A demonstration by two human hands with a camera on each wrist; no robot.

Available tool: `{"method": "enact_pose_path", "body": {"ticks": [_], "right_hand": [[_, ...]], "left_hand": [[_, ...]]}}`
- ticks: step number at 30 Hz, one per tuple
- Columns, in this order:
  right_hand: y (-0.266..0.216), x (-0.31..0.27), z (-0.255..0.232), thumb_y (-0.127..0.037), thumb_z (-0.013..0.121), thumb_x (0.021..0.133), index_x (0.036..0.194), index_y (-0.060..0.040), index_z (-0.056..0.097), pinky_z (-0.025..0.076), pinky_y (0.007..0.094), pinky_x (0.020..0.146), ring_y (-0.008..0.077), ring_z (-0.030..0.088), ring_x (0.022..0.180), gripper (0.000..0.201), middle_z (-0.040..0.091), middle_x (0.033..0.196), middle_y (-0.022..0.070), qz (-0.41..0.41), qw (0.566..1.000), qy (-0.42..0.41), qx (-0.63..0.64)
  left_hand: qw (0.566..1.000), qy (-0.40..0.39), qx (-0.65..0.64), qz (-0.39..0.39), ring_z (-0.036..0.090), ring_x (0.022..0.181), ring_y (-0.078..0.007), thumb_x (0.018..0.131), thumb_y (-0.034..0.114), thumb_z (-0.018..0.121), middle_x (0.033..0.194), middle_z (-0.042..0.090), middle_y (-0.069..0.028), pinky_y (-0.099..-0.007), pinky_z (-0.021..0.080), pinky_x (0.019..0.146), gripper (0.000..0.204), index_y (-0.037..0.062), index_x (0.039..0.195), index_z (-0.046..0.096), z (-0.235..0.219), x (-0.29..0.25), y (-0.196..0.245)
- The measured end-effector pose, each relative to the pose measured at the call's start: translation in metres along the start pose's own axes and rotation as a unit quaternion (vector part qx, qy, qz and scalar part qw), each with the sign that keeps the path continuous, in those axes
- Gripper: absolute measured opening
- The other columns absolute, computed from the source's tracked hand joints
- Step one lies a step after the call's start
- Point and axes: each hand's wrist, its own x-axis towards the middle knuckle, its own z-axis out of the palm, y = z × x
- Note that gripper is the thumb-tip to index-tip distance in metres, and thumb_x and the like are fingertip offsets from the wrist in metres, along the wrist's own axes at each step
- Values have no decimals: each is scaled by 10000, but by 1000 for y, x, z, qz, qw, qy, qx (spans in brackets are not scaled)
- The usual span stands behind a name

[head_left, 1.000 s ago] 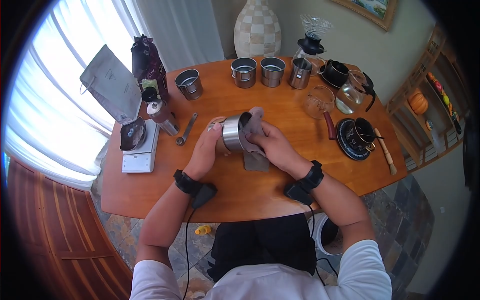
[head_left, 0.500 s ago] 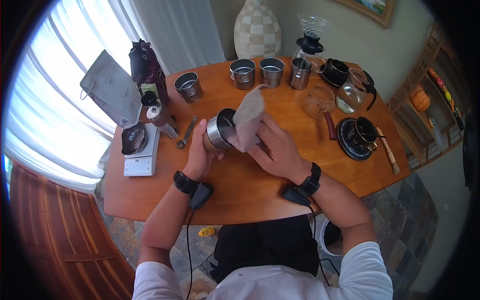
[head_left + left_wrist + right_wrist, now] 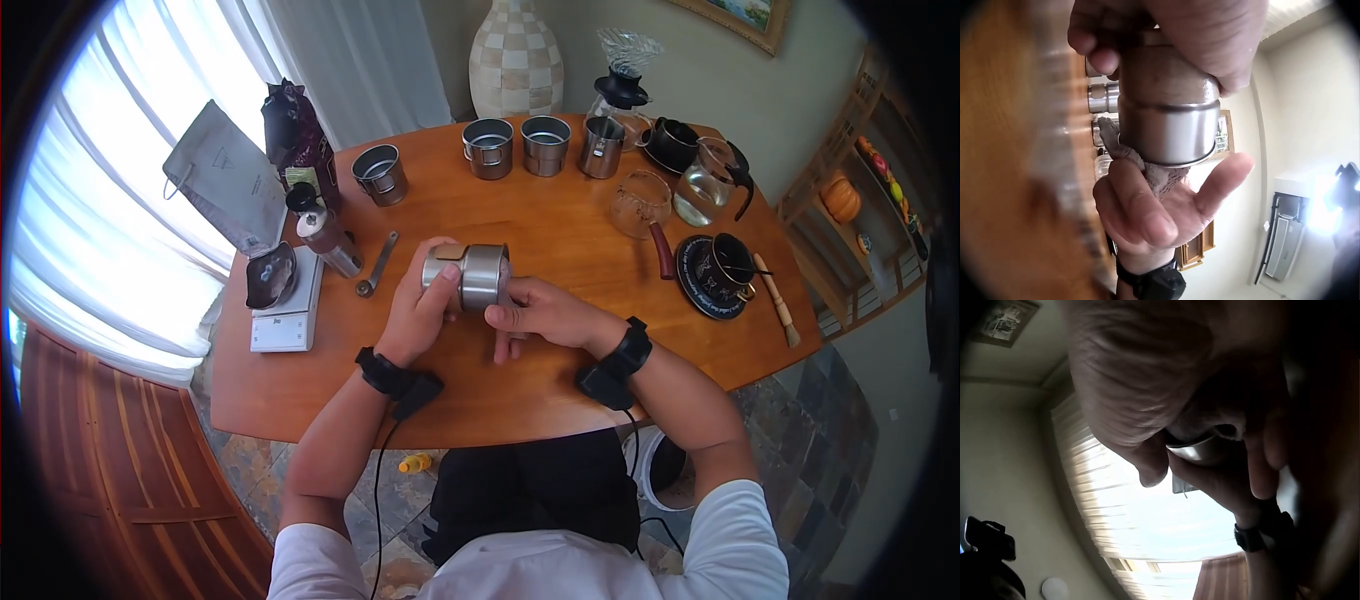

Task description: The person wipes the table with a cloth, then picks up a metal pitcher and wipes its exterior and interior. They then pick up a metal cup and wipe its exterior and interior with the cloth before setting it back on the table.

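Observation:
My left hand point(image 3: 415, 310) grips a stainless steel cup point(image 3: 482, 278) held sideways above the table, its mouth toward my right hand. The cup has a stepped wall, and its brushed side shows closely in the left wrist view. A grey cloth point(image 3: 1163, 178) bunches out at the rim between the cup and my right hand point(image 3: 545, 312). Some of the right fingers are hidden at the cup's mouth with the cloth. The right thumb point(image 3: 1225, 184) stands outside the rim, away from the cloth.
Several steel cups point(image 3: 545, 145) line the table's back. To the left are a scale point(image 3: 285, 330), a hand grinder point(image 3: 325, 240), its crank point(image 3: 377, 265) and bags point(image 3: 225, 180). At right stand a glass kettle point(image 3: 702, 195), a black cup point(image 3: 725, 265) on a saucer and a brush point(image 3: 778, 300).
The cloth came out of the cup's mouth, raised in the right hand, then went back in. My left hand has turned the cup so its mouth faces right.

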Motion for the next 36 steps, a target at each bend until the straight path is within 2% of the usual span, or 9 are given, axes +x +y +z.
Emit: {"method": "enact_pose_path", "body": {"ticks": [3, 6, 8, 14, 19, 24, 29, 32, 36], "right_hand": [[0, 0, 3, -468, 628, 1020, 1331, -36, 566, 546, 292, 688, 155, 716, 869, 537, 678, 973, 54, 36, 997, -26, 65], [-1, 4, 6, -491, 657, 991, 1329, -27, 561, 550, 316, 693, 191, 720, 850, 582, 680, 904, 69, 24, 991, -25, -126], [-2, 7, 10, -492, 705, 947, 1319, -13, 561, 547, 355, 707, 256, 710, 813, 624, 686, 873, 123, 21, 909, 21, -416], [17, 9, 20, -489, 752, 894, 1273, -4, 595, 538, 398, 713, 323, 675, 770, 635, 676, 902, 189, -153, 868, 133, -453], [4, 7, 9, -417, 736, 934, 1268, -5, 592, 549, 382, 749, 279, 699, 819, 550, 676, 932, 160, -81, 923, 75, -368], [3, 7, 4, -374, 677, 1005, 1177, 10, 614, 526, 330, 728, 180, 679, 785, 425, 658, 840, 84, 6, 986, 56, -156], [-4, 5, -8, -350, 618, 1050, 935, 7, 637, 462, 272, 676, 116, 563, 688, 376, 626, 801, 35, -126, 979, 160, -22], [-2, 9, -15, -303, 621, 1053, 871, -4, 632, 439, 251, 667, 92, 522, 688, 350, 606, 772, 15, -141, 945, 277, -99], [1, 12, -16, -229, 634, 1042, 930, -6, 632, 436, 242, 672, 73, 528, 707, 250, 604, 760, 5, -170, 898, 249, -320]], "left_hand": [[996, -4, 76, 46, 598, 746, -103, 1044, 353, 541, 964, 637, -54, -243, 502, 593, 423, 61, 1344, 485, -1, 0, 1], [993, -3, 114, 42, 595, 708, -104, 1034, 370, 559, 907, 642, -60, -254, 503, 585, 436, 52, 1327, 501, -1, 0, 3], [993, 1, 114, 17, 592, 693, -105, 1032, 385, 560, 878, 643, -63, -259, 499, 572, 439, 49, 1311, 518, -1, 0, 6], [993, 44, 110, -20, 586, 663, -111, 1035, 420, 549, 861, 652, -59, -260, 465, 510, 443, 31, 1243, 586, -1, -2, 14], [983, 67, 146, 88, 626, 741, -146, 1032, 388, 570, 898, 689, -86, -299, 506, 663, 417, 29, 1244, 583, -1, 4, -4], [980, 97, 157, 70, 635, 800, -161, 1029, 376, 578, 911, 688, -104, -315, 505, 742, 409, 31, 1248, 576, -3, 4, 5], [977, 138, 147, 72, 631, 823, -167, 1033, 380, 566, 943, 680, -126, -326, 511, 737, 415, 34, 1263, 566, -15, 11, -3], [980, 175, 88, 42, 617, 810, -163, 1031, 422, 557, 963, 674, -111, -322, 513, 700, 449, 37, 1261, 569, -21, 17, -9], [981, 185, -46, -40, 562, 687, -128, 1024, 509, 542, 918, 638, -67, -280, 488, 611, 518, 42, 1245, 578, -24, 15, -4]]}}
